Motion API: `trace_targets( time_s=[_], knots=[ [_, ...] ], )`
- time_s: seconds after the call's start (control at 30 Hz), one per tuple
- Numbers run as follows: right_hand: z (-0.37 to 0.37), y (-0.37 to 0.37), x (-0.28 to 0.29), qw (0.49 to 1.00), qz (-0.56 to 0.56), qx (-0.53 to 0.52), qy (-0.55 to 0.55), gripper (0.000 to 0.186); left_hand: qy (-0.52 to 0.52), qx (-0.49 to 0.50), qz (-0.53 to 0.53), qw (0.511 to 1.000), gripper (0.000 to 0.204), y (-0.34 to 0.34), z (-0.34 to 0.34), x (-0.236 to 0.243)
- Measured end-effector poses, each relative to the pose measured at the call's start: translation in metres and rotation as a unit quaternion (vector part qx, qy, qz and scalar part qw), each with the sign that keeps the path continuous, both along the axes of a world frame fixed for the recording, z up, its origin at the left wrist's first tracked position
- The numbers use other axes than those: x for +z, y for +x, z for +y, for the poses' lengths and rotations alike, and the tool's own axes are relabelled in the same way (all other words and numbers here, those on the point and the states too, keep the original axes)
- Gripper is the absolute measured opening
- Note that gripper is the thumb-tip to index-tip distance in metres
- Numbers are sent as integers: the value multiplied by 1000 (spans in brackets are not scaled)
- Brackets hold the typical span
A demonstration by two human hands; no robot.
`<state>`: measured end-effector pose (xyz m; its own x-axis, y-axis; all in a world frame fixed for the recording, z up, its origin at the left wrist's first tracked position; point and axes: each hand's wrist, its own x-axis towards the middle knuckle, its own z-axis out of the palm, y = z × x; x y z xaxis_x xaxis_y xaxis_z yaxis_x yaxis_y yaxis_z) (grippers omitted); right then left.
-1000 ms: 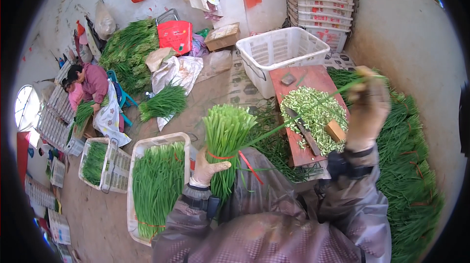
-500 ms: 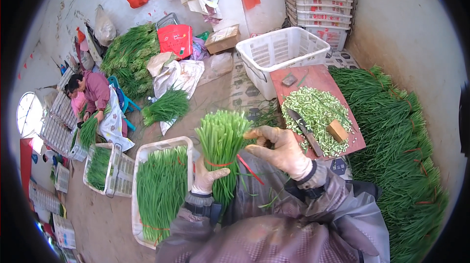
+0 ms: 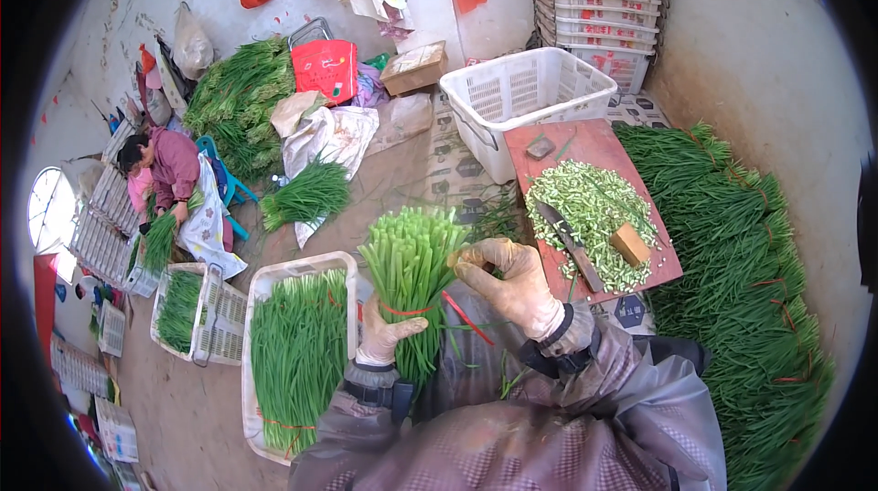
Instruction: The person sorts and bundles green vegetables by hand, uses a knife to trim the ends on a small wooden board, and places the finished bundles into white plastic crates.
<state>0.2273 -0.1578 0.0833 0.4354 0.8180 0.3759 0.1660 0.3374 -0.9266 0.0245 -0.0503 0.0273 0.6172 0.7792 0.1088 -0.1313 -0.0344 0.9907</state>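
Note:
A thick bunch of garlic chives [image 3: 416, 258] stands upright in front of me, its pale cut ends up and a red band round its middle. Around the bunch, at the band, my gloved left hand [image 3: 384, 334] is wrapped. My gloved right hand [image 3: 517, 285] is at the right edge of the cut ends, thumb and fingertips pinched together; what lies between them, if anything, is too small to make out. The loose tail of the red band [image 3: 468, 318] sticks out below that hand, towards the right.
On my right, a red board [image 3: 663, 253] bears chopped stalk pieces, a knife [image 3: 569, 246] and a wooden block [image 3: 630, 243]. Chive bundles [image 3: 741, 308] line the wall. A filled crate [image 3: 250, 354] stands left; a white crate [image 3: 540, 116] is behind the board. A co-worker [image 3: 174, 166] sits far left.
My right hand's fingers have drawn together into a pinch at the bunch's right edge. The left hand keeps its hold, and the bunch's cut ends have tilted slightly left.

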Motion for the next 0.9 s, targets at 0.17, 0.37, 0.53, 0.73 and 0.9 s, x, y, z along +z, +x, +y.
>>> trace_targets(
  time_s=[0.17,0.37,0.53,0.73,0.9],
  knots=[
    [-4,-3,-3,1000,3,-13,21,7,28,-6,-17,999,73,3,1,1],
    [-15,33,35,984,158,-13,77,8,15,7,27,1000,73,-6,7,-11],
    [-61,142,73,935,109,-184,281,12,37,13,14,999,73,-13,8,-10],
    [-115,205,58,863,24,-353,361,17,1,8,-13,1000,70,-17,9,-14],
    [-144,192,59,995,4,-95,30,19,-44,34,16,998,65,-18,8,-13]
  ],
)
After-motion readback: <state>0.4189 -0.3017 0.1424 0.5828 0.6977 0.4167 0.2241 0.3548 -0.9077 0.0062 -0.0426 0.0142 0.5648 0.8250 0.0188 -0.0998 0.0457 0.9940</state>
